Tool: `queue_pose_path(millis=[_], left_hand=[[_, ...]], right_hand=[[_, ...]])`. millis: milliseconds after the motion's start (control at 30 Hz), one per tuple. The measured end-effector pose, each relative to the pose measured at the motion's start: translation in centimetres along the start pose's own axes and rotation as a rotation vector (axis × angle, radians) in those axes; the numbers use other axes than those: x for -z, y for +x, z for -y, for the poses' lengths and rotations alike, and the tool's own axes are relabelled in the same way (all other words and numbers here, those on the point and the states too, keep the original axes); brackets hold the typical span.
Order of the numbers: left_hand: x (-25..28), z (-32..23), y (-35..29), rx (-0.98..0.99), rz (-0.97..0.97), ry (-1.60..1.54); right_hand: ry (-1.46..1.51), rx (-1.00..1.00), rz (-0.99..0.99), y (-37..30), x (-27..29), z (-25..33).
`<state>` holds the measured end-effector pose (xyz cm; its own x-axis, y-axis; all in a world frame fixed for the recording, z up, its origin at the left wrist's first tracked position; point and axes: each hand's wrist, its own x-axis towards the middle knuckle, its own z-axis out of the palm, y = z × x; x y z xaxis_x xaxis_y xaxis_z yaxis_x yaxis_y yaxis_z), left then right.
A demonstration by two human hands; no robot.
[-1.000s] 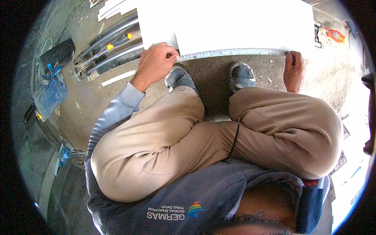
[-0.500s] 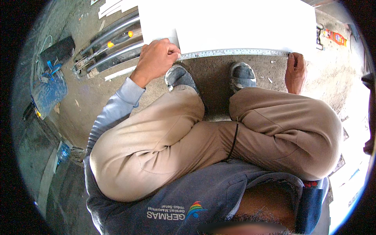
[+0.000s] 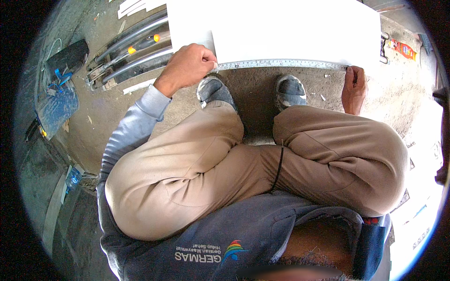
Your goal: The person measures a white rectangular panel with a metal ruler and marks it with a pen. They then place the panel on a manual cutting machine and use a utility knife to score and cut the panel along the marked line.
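Observation:
A long silver ruler (image 3: 281,62) with fine markings lies along the near edge of a large white sheet (image 3: 290,33). My left hand (image 3: 187,65) is closed, its thumb and fingers pinched at the ruler's left end, beside a greyish strip of the sheet. At the opposite end, my right hand (image 3: 355,91) pinches the ruler between thumb and bent fingers. Both feet, in dark shoes, rest on the ground just this side of the ruler.
Left of the sheet lies a frame of metal rails (image 3: 133,40) with an orange-and-black screwdriver (image 3: 144,43) on it. Farther left are a dusty blue item (image 3: 58,110) and a plastic bottle (image 3: 73,179). A red-orange packet (image 3: 403,49) lies at the right.
The ruler's right end and my right hand have shifted slightly toward me. My left hand keeps its pinch at the left end. The whole view has moved a little.

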<state>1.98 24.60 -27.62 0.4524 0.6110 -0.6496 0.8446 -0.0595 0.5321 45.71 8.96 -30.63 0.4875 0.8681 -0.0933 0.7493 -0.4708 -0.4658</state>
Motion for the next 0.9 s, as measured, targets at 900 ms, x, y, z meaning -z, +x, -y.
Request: queue_pose_path(millis=[900], left_hand=[[0.08,-0.05,0.82,-0.062,-0.002,0.033]], right_hand=[[-0.105,0.096,-0.012,0.37,-0.12,0.36]])
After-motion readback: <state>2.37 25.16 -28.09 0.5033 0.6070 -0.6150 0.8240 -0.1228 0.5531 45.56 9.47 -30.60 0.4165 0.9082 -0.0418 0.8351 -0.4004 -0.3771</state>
